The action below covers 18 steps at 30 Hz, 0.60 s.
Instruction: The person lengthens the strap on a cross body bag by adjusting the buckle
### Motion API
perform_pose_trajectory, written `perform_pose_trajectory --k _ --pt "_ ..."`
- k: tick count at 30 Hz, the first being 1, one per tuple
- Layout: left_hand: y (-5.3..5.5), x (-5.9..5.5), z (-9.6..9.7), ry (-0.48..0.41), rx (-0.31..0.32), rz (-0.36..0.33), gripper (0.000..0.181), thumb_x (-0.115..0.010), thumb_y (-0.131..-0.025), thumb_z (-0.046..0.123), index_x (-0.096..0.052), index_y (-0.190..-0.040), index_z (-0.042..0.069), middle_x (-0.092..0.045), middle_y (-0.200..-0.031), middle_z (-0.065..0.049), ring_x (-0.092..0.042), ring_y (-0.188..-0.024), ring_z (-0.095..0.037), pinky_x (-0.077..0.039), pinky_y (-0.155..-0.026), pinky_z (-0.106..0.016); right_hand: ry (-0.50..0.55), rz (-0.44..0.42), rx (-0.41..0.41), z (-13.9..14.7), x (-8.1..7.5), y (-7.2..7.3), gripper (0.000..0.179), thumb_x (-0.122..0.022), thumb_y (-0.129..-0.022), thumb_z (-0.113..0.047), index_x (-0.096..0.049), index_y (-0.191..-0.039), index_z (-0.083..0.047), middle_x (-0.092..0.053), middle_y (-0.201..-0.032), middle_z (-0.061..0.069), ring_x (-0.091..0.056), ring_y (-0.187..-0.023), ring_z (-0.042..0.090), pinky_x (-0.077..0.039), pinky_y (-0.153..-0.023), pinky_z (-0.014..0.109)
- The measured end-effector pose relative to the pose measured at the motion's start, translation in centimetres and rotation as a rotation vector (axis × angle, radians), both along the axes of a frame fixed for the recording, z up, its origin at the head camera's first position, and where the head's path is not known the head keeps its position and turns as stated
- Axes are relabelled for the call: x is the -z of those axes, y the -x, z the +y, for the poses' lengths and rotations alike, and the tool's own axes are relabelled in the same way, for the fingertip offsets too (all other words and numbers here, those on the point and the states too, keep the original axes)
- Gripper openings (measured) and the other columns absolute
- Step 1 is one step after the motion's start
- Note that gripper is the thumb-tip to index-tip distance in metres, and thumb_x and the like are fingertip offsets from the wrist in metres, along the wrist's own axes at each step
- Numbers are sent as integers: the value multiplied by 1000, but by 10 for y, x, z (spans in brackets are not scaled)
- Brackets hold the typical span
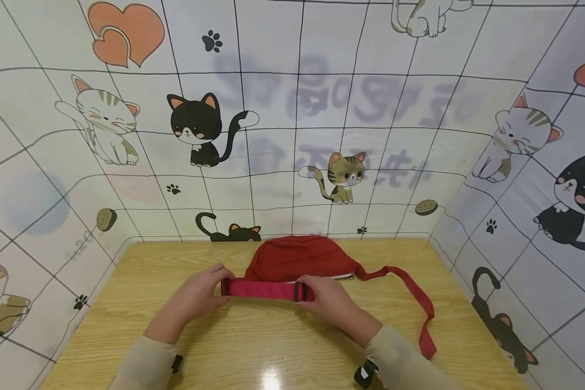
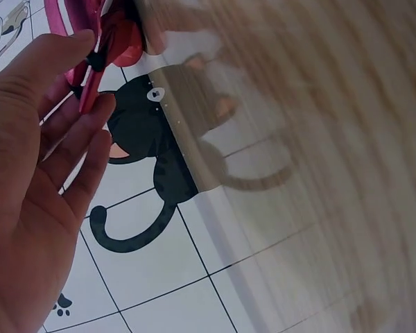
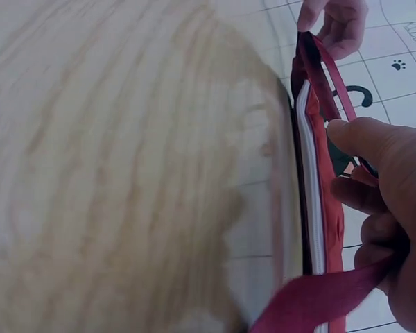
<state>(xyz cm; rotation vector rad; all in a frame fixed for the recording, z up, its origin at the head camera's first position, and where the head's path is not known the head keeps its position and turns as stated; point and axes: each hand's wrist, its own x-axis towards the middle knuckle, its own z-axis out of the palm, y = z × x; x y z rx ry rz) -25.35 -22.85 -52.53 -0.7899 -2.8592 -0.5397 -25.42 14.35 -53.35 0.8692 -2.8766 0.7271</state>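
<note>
A red waist bag lies on the wooden table against the back wall, its white zipper facing the near side. In front of it, a crimson strap is stretched level between both hands. My left hand pinches the strap's left end, beside a dark buckle piece, between thumb and fingers. With thumb and forefinger, my right hand pinches the strap at a black slider. In the right wrist view, more strap trails out below the curled fingers of that hand.
From the bag's right side, a loose red strap curves over the table toward the right edge. A white wall sheet with grid lines and cartoon cats encloses the back and sides. Glossy wood spreads in front of the hands.
</note>
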Motion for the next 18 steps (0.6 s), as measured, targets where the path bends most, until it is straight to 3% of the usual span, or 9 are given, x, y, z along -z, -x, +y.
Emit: perform_pose_trajectory --k 5,12,18 --pt "2 0 3 42 -4 -41 41 -98 -81 13 -74 -113 19 -64 -107 9 -65 -90 -15 -59 -83 -40 -37 -58 6 -2 8 -2 41 -93 -91 -36 -72 -122 -18 -71 -98 -12 -60 -82 7 -51 -71 32" --pt "4 4 2 79 -8 -11 43 -100 -78 10 -73 -109 17 -66 -104 5 -62 -84 -13 -59 -80 -40 -38 -120 1 -11 18 -6 38 -92 -90 -42 -71 -115 -22 -62 -88 -18 -54 -76 4 -47 -66 29" --pt "7 8 -2 80 15 12 42 -97 -80 6 -72 -110 17 -66 -105 4 -62 -84 -13 -59 -80 -40 -28 -116 -12 -18 21 -13 37 -93 -90 -43 -70 -108 -21 -60 -93 -15 -52 -79 4 -47 -66 27"
